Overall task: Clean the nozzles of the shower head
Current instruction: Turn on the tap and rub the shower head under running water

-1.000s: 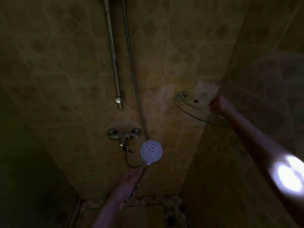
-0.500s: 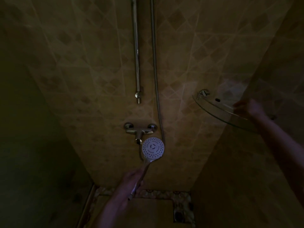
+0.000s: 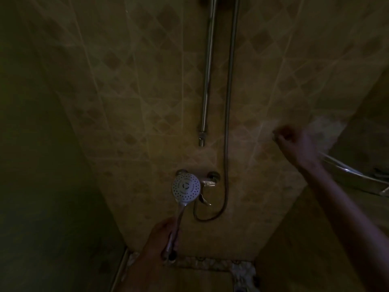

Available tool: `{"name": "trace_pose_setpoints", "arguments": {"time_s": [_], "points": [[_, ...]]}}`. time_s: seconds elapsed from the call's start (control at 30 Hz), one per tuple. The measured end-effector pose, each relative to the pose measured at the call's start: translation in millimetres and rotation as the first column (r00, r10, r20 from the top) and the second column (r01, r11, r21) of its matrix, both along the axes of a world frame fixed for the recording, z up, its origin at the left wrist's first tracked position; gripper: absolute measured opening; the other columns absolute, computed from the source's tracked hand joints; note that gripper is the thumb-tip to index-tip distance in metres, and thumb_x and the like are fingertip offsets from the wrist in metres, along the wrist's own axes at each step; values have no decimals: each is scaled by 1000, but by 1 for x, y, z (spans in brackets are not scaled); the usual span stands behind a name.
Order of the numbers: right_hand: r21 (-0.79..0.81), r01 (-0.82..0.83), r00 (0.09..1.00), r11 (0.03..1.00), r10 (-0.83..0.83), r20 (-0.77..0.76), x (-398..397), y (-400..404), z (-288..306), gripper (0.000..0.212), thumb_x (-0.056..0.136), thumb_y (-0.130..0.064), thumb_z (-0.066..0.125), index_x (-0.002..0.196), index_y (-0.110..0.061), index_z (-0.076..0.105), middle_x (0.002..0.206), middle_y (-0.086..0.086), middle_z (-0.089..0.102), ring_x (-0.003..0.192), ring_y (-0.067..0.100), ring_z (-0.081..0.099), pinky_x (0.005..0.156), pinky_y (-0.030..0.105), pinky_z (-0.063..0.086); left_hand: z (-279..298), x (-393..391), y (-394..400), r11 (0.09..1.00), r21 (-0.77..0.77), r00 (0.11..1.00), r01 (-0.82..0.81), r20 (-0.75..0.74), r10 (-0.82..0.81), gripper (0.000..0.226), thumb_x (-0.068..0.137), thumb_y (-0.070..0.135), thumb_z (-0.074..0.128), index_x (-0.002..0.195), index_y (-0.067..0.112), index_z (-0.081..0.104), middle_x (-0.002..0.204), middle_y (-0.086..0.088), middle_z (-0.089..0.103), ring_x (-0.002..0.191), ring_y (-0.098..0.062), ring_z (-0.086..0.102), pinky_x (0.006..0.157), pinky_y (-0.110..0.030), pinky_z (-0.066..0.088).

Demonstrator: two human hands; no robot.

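A: Which way does the shower head (image 3: 186, 187) point?
B: Its round face is turned toward the camera. The long axis runs from the handle, low in the left hand (image 3: 162, 239), up to the disc, leaning slightly right at the top.
A: Where is it?
B: Held in front of the tiled wall (image 3: 130, 85), its disc covering the left part of the tap (image 3: 207, 180).
A: How does it look?
B: A white disc with rings of small dark nozzles and a dark mark at the centre, on a shiny handle. The hose (image 3: 228, 123) loops below the tap and climbs beside the rail (image 3: 207, 70).
A: The hands?
B: The left hand is wrapped round the handle. The right hand (image 3: 294, 144) is raised near the shelf (image 3: 353, 175), fingers curled in; it's blurred, so I can't tell whether it pinches anything.
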State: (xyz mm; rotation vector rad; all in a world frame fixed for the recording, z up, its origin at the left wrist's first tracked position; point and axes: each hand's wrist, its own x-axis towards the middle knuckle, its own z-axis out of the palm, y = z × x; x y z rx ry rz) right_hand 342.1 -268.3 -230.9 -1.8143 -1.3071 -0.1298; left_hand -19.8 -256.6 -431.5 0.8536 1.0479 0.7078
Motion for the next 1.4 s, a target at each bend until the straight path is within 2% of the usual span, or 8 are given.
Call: {"name": "trace_pose_setpoints", "arguments": {"time_s": [0.1,0.27,0.4,0.5,0.63,0.77,0.97,1.4], "points": [[13,-58,990,998,59,-130,-31,43,3,11,88,-15,61,93,-10,70,77,-1,62,62,-3,54,56,7,40,13,-9,23,998,6,998,-58,30,57,35,100,17,48,72,1,62,56,-11,58,37,-17,52,38,-22,40],[110,-145,948,983,169,-269,-57,101,34,9,89,-17,57,93,-16,66,92,9,69,83,20,62,72,33,48,47,-19,66,982,180,995,-56,95,39,37,101,18,42,72,3,61,63,-13,56,49,-21,49,51,-32,39],[82,-140,988,987,144,-48,-66,135,77,32,90,-29,60,116,-11,56,107,8,61,92,20,59,72,22,46,76,-18,100,968,242,987,-65,160,26,32,101,17,43,80,0,60,64,-12,58,48,-17,52,51,-29,40],[153,-110,994,982,110,9,-70,154,115,45,94,-26,57,126,2,46,123,23,50,106,31,54,91,41,48,107,-17,121,953,295,972,-62,234,-10,25,101,14,41,91,-2,58,71,-13,59,52,-17,56,51,-28,46],[208,-139,984,968,159,-82,-68,170,161,37,102,-28,37,94,1,57,92,16,59,86,25,56,75,32,43,160,-10,146,922,380,965,-78,260,-25,19,101,12,41,98,1,55,78,-11,59,58,-17,56,51,-24,49],[232,-192,940,953,247,-235,-68,178,184,36,102,-31,36,96,-6,62,97,13,63,89,20,57,85,36,47,206,-2,160,867,488,974,-102,227,-13,21,101,16,42,103,-1,55,77,-11,58,60,-18,53,49,-22,48],[411,-191,774,891,395,-496,-85,186,200,34,101,-23,41,75,-14,61,62,3,52,54,14,46,52,28,39,232,0,154,822,560,973,-101,226,-34,24,101,16,42,106,-4,54,75,-13,57,56,-19,51,49,-23,46],[471,-180,801,863,407,-439,-72,185,234,20,100,-19,43,91,-6,55,63,7,51,52,15,46,47,26,38,197,-7,158,876,475,979,-85,205,-16,19,100,12,45,93,-1,57,63,-11,58,43,-16,51,41,-24,42]]}}
